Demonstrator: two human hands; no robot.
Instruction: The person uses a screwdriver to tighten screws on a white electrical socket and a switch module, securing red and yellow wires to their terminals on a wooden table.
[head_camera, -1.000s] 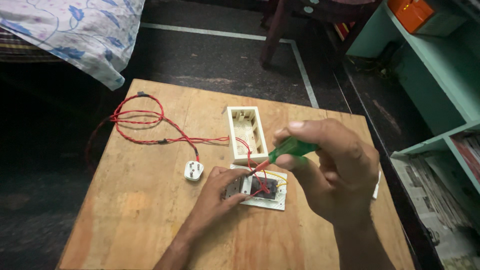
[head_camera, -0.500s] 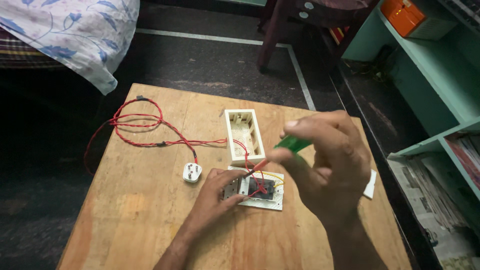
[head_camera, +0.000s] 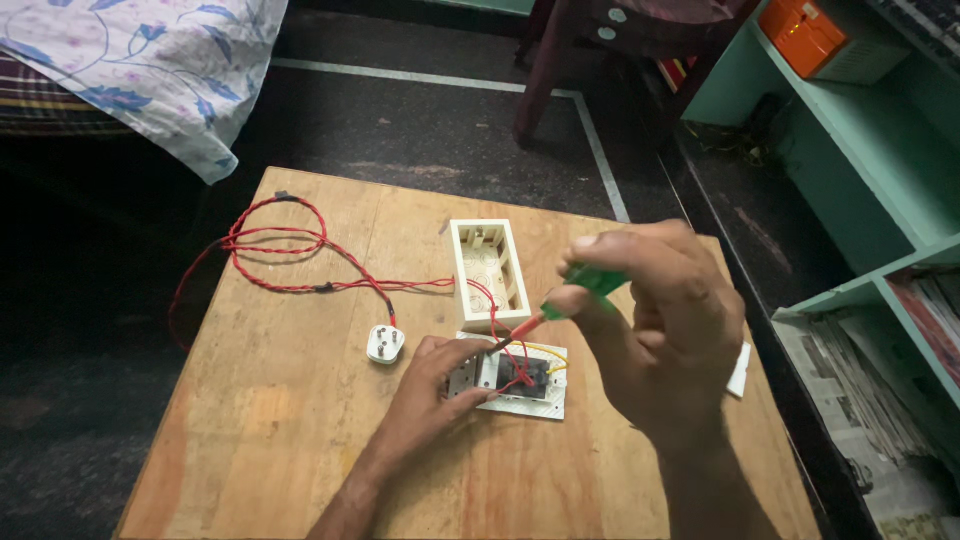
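The white plastic switch plate (head_camera: 512, 380), lying back-up near the front middle of the bare wooden desk (head_camera: 300, 440), looks light and stiff, with thin edges that would likely skate on the smooth board unless pinned; its rim seems the safest place to hold, away from the loose red and yellow wires (head_camera: 520, 355) at its terminals, which look thin and easy to tug out. The left hand (head_camera: 445, 385) presses down on the plate's left edge, fingers curled over it. The right hand (head_camera: 660, 340) hovers above, fingertips pinched on the green translucent handle of a small screwdriver (head_camera: 585, 290), whose reddish shaft slants down toward the terminals; the tip is hard to make out against the wiring, so I cannot tell whether it sits in a screw. That hand also hides the plate's right side and most of a white piece (head_camera: 741, 372) behind it. Just beyond stands an open cream plastic mounting box (head_camera: 487, 272), light and hollow. To the left lie a white plug (head_camera: 386, 344) and its coiled red twisted cord (head_camera: 275, 250), limp and springy. Farther off, a flowered cloth (head_camera: 150, 70) and green shelves (head_camera: 850, 150) are cut off by the frame.
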